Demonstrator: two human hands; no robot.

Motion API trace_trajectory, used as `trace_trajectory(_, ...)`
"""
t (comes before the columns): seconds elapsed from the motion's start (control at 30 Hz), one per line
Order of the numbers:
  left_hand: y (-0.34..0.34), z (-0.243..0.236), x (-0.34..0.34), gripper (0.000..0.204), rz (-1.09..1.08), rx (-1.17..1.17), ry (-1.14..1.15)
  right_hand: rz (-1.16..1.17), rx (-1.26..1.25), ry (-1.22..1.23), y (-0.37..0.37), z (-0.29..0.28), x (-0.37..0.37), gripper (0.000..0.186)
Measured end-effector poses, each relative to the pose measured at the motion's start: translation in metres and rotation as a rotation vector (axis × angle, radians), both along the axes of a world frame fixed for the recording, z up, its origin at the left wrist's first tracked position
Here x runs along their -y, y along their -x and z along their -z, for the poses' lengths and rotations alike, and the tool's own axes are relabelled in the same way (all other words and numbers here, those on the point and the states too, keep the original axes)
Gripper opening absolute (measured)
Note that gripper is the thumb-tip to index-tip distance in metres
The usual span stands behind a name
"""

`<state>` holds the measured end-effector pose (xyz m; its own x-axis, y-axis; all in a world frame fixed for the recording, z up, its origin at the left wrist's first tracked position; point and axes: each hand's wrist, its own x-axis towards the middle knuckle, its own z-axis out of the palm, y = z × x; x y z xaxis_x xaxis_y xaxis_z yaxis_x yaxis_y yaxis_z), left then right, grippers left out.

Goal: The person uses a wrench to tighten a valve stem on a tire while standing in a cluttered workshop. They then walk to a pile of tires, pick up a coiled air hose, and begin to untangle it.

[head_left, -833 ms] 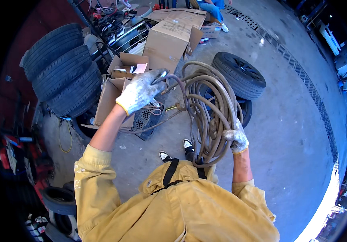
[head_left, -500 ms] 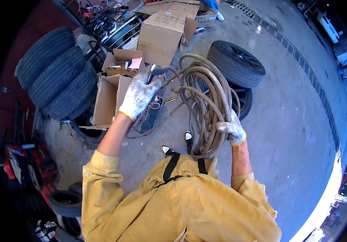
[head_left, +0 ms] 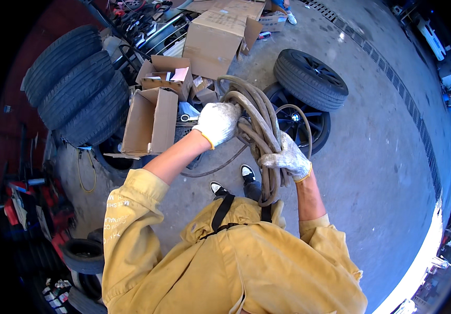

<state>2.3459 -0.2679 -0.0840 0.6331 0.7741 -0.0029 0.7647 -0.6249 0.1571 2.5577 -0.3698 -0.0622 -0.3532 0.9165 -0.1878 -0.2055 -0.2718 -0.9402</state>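
Observation:
A grey-brown hose hangs in a thick coil of several loops in front of my body. My left hand, in a dirty white knit glove, is closed on the coil's upper left side. On the lower right side my right hand, gloved the same way, wraps round the loops with its thumb across the front. One strand trails from the coil down to the left above the floor. A loose loop bulges out to the right past my right hand. The fingertips of my left hand are hidden.
Two wheels with black rims lie stacked beyond the coil. Open cardboard boxes and a larger carton stand ahead left, beside several stacked tyres. Other tyres lie at lower left. A floor grate runs along the right.
My left hand has moved right and down from beside the boxes onto the coil. The loops are drawn together narrower, and my right hand has shifted slightly left with them.

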Motion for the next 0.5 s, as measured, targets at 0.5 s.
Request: trace_trajectory(0.5,0.094,-0.083,0.023,0.031,-0.124,0.070,0.162,0.648,-0.295,0.361,-0.083,0.148,-0.041,0.026)
